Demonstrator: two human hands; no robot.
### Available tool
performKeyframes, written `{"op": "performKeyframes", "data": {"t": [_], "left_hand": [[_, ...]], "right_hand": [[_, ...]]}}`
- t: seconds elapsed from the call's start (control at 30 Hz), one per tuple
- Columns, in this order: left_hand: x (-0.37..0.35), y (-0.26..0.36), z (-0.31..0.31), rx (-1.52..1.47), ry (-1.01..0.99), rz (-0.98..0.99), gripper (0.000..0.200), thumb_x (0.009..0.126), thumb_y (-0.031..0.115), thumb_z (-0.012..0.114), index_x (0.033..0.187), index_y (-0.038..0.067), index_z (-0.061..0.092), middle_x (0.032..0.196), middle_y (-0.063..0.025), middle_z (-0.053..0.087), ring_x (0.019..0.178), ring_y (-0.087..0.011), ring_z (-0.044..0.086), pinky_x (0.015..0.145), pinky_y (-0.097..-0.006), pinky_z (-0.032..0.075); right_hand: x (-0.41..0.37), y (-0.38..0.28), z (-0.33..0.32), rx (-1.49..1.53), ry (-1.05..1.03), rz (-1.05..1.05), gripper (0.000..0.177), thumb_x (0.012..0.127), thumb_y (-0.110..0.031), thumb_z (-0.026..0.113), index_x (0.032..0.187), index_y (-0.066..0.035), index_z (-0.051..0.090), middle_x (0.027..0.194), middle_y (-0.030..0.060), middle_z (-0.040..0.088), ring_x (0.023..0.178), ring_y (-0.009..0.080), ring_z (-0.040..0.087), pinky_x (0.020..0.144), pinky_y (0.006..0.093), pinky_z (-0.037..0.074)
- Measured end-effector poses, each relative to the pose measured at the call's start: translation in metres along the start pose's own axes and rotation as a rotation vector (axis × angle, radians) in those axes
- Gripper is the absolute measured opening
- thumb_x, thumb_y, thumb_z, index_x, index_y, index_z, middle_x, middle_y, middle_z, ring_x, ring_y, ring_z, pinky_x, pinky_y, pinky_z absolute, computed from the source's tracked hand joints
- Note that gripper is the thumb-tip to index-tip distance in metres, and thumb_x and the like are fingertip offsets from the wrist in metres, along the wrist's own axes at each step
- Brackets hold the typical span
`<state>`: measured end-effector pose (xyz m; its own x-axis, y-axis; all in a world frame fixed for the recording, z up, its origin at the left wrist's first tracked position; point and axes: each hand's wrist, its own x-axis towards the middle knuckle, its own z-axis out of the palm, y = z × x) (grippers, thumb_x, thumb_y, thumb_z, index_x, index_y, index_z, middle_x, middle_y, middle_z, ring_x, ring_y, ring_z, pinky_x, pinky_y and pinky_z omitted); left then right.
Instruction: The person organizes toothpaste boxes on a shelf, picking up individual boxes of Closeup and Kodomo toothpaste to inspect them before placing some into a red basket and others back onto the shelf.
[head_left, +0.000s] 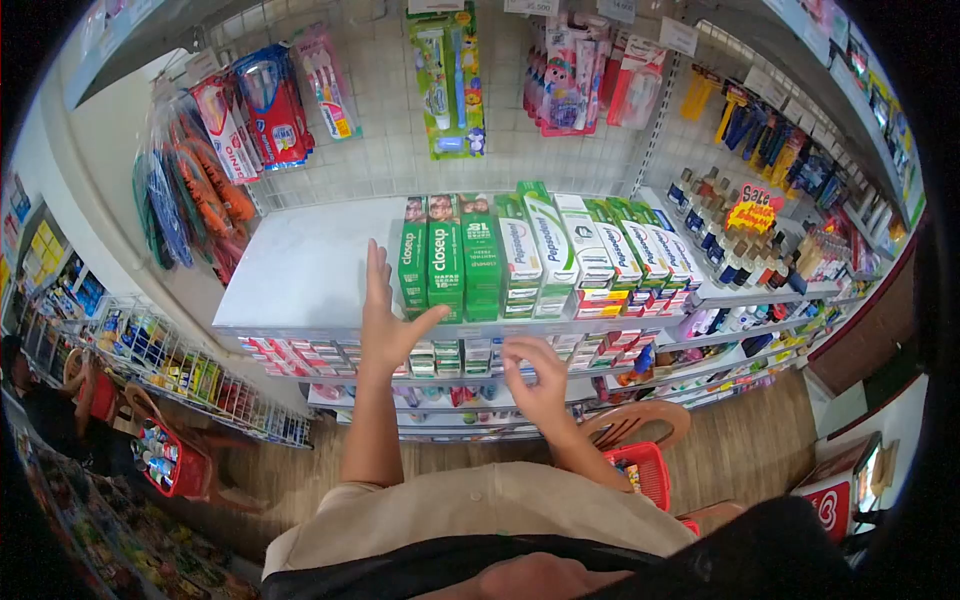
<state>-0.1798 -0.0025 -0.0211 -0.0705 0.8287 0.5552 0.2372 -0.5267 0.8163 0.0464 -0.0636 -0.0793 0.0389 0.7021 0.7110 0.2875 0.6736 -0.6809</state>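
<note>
My left hand (388, 325) stands upright at the left end of a row of toothpaste boxes, palm turned toward them. Its fingers are stretched up beside the green Closeup box (412, 262), and the thumb points across the front of the neighbouring Closeup box (444, 265). Contact with either is hard to judge. Lower down, in front of the shelf edge, is my right hand (535, 380), with loosely bent fingers and nothing visible in them. White and green Pepsodent boxes (553, 250) continue the row to the right.
Toothbrush packs (270, 105) and a toothbrush-and-paste card (447, 85) hang behind the white shelf (300, 270). Small bottles (735, 240) stand at right. Lower shelves hold more boxes. A red basket (652, 475) and brown chair (640, 425) are below right. Another person (60, 410) is far left.
</note>
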Motion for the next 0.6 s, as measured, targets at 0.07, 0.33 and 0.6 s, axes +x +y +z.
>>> {"op": "performKeyframes", "data": {"t": [0.07, 0.33, 0.6], "left_hand": [[0.001, 0.007, 0.000, 0.003, 0.046, 0.029, 0.116, 0.071, 0.012, 0.085, 0.158, 0.012, 0.008, 0.159, -0.0233, 0.021, 0.146, -0.0412, 0.024, 0.118, -0.0523, 0.021], [0.004, 0.011, -0.013, -0.318, 0.182, -0.028, 0.074, 0.096, 0.030, 0.061, 0.156, 0.011, 0.021, 0.155, -0.0214, 0.031, 0.144, -0.0369, 0.030, 0.117, -0.0479, 0.023], [0.043, -0.033, -0.013, -0.484, 0.020, -0.360, 0.076, 0.100, 0.058, 0.041, 0.156, 0.012, 0.021, 0.158, -0.0223, 0.025, 0.146, -0.0386, 0.024, 0.117, -0.0496, 0.020]], "right_hand": [[-0.002, 0.000, 0.001, 0.008, -0.026, 0.029, 0.019, 0.082, 0.001, 0.068, 0.101, 0.000, 0.070, 0.103, 0.0147, 0.068, 0.095, 0.0275, 0.067, 0.083, 0.0342, 0.052], [-0.012, 0.006, 0.001, -0.004, -0.009, -0.014, 0.021, 0.082, 0.003, 0.068, 0.103, 0.000, 0.070, 0.102, 0.0143, 0.068, 0.089, 0.0230, 0.067, 0.078, 0.0311, 0.053], [-0.035, 0.007, 0.016, 0.122, -0.075, 0.150, 0.016, 0.084, 0.001, 0.068, 0.100, 0.001, 0.069, 0.095, 0.0134, 0.069, 0.085, 0.0217, 0.066, 0.078, 0.0320, 0.052]]}}
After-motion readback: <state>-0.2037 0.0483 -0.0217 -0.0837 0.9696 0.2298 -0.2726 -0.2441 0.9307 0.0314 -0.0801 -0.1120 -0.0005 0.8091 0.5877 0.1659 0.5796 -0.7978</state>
